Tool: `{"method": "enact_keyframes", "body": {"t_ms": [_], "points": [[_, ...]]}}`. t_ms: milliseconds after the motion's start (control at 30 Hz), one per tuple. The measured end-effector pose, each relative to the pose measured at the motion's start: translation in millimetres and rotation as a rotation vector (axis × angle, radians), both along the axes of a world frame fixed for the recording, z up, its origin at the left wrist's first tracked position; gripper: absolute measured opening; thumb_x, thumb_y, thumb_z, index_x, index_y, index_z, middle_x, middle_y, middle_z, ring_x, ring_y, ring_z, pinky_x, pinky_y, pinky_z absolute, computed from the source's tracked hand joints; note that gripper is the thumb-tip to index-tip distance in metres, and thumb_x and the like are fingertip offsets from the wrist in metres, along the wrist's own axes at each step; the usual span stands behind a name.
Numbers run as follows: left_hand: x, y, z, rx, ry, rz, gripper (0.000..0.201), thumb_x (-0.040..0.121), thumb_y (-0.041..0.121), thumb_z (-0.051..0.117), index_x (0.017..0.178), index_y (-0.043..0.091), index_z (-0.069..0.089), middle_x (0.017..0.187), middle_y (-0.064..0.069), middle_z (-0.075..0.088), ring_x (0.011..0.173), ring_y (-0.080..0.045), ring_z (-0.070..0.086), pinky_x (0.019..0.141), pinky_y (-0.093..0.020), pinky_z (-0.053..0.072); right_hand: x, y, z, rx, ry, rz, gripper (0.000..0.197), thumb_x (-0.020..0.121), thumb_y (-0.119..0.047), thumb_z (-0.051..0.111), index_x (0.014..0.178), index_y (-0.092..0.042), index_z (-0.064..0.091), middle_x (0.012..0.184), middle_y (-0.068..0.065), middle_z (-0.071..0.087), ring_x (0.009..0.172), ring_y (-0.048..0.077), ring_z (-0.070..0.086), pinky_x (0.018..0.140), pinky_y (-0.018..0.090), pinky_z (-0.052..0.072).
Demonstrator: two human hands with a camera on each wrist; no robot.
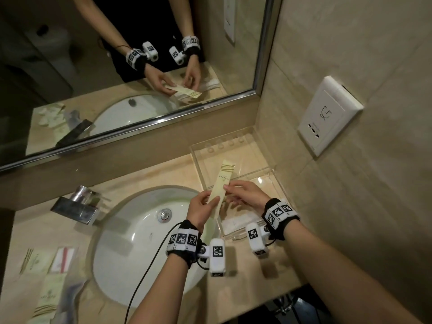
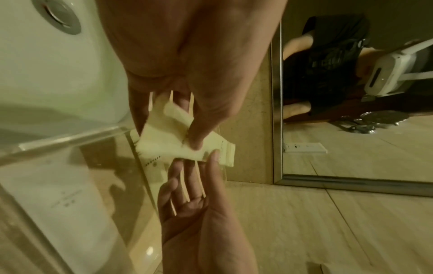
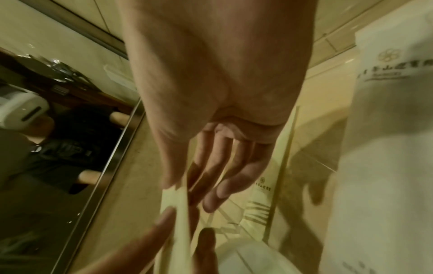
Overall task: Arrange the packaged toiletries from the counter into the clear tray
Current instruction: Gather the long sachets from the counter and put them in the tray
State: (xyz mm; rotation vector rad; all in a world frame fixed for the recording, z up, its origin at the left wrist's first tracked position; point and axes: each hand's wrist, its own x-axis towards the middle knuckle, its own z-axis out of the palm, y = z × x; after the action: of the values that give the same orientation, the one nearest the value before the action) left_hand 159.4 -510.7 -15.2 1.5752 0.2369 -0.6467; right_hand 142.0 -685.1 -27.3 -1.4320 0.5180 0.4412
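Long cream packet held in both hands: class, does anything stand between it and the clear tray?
Nothing visible does. The left hand and right hand hold the cream packet over the open-topped clear tray; the far compartment looks bare, the near one holds a white packet.

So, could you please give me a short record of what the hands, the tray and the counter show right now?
Held item: long cream packet, over the clear tray
Left hand: pinches its lower part
Right hand: pinches its middle
Tray contents: white packet in near compartment
Left of sink: more packets on the counter
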Motion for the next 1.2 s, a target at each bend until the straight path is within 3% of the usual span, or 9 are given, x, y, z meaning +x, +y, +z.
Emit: {"method": "enact_keyframes", "body": {"t_ms": [200, 400, 467, 567, 667, 733, 867, 1067, 1200], "points": [[6, -18, 5, 0.021, 0.002, 0.004, 0.022, 0.083, 0.017, 0.073, 0.099, 0.007, 0.062, 0.082, -0.008, 0.065, 0.077, -0.022, 0.063, 0.065, -0.028, 0.055, -5, -7, 7, -0.077, -0.110, -0.013, 0.023, 0.092, -0.016, 0.064, 0.114, -0.008, 0.061, 0.100, 0.015, 0.074, 0.087, 0.023, 0.072, 0.083, 0.039, 0.058], [19, -19, 1, -0.027, -0.002, 0.182, 0.033, 0.089, 0.019, 0.066, 0.114, -0.002, 0.059, 0.082, -0.009, 0.066, 0.063, -0.015, 0.061, 0.057, -0.023, 0.054, -16, -24, 11, -0.275, -0.132, 0.199, 0.033, 0.089, -0.028, 0.069, 0.120, -0.018, 0.067, 0.091, 0.001, 0.074, 0.085, 0.011, 0.069, 0.078, 0.019, 0.053], [20, -16, -3, -0.031, 0.033, 0.238, 0.027, 0.090, 0.010, 0.063, 0.113, -0.004, 0.060, 0.084, -0.011, 0.068, 0.064, -0.016, 0.063, 0.058, -0.021, 0.057, -20, -31, 10, -0.277, -0.082, 0.114, 0.033, 0.084, -0.029, 0.075, 0.114, -0.017, 0.070, 0.096, 0.006, 0.074, 0.090, 0.020, 0.071, 0.081, 0.027, 0.055], [18, -10, -11, -0.107, 0.158, 0.313, 0.026, 0.090, 0.001, 0.060, 0.114, -0.010, 0.055, 0.103, -0.023, 0.067, 0.075, -0.024, 0.069, 0.062, -0.021, 0.060, -29, -37, 3, 0.003, 0.019, -0.234, 0.037, 0.080, -0.012, 0.078, 0.112, -0.005, 0.060, 0.087, 0.015, 0.070, 0.061, 0.017, 0.069, 0.071, 0.038, 0.060], [12, -10, -13, -0.118, 0.253, 0.250, 0.027, 0.088, -0.004, 0.061, 0.112, -0.013, 0.053, 0.106, -0.029, 0.066, 0.072, -0.027, 0.070, 0.062, -0.025, 0.061, -37, -34, -3, 0.361, 0.051, -0.558, 0.041, 0.078, -0.009, 0.079, 0.105, -0.009, 0.049, 0.092, 0.019, 0.069, 0.062, 0.014, 0.069, 0.055, 0.023, 0.055], [9, -11, -15, -0.046, 0.258, 0.167, 0.037, 0.085, -0.002, 0.066, 0.116, -0.014, 0.052, 0.093, -0.025, 0.070, 0.058, -0.020, 0.069, 0.055, -0.026, 0.060, -38, -27, -11, 0.413, 0.077, -0.581, 0.026, 0.080, -0.013, 0.077, 0.095, -0.006, 0.057, 0.095, 0.016, 0.071, 0.079, 0.018, 0.072, 0.064, 0.021, 0.056], [7, -12, -21, 0.169, 0.206, 0.016, 0.042, 0.081, 0.007, 0.074, 0.115, -0.009, 0.055, 0.080, -0.018, 0.068, 0.045, -0.015, 0.061, 0.042, -0.022, 0.049, -35, -8, -27, 0.221, 0.199, -0.492, 0.030, 0.089, -0.013, 0.068, 0.111, 0.006, 0.062, 0.101, 0.019, 0.073, 0.084, 0.022, 0.075, 0.067, 0.026, 0.060], [12, 1, -23, 0.455, -0.066, -0.004, 0.012, 0.080, 0.012, 0.070, 0.089, 0.012, 0.062, 0.089, -0.010, 0.069, 0.071, -0.022, 0.063, 0.071, -0.034, 0.055, -17, -9, -33, 0.107, 0.280, -0.581, 0.026, 0.094, -0.003, 0.059, 0.113, 0.014, 0.056, 0.088, 0.020, 0.068, 0.076, 0.024, 0.069, 0.069, 0.027, 0.062], [11, -3, -20, 0.569, -0.333, -0.221, 0.017, 0.085, 0.007, 0.058, 0.083, 0.018, 0.070, 0.092, 0.001, 0.072, 0.081, -0.018, 0.064, 0.079, -0.029, 0.053, -1, -3, -35, 0.122, 0.321, -0.615, 0.039, 0.096, -0.004, 0.053, 0.130, 0.013, 0.047, 0.121, 0.027, 0.062, 0.091, 0.029, 0.068, 0.085, 0.033, 0.058]]}}
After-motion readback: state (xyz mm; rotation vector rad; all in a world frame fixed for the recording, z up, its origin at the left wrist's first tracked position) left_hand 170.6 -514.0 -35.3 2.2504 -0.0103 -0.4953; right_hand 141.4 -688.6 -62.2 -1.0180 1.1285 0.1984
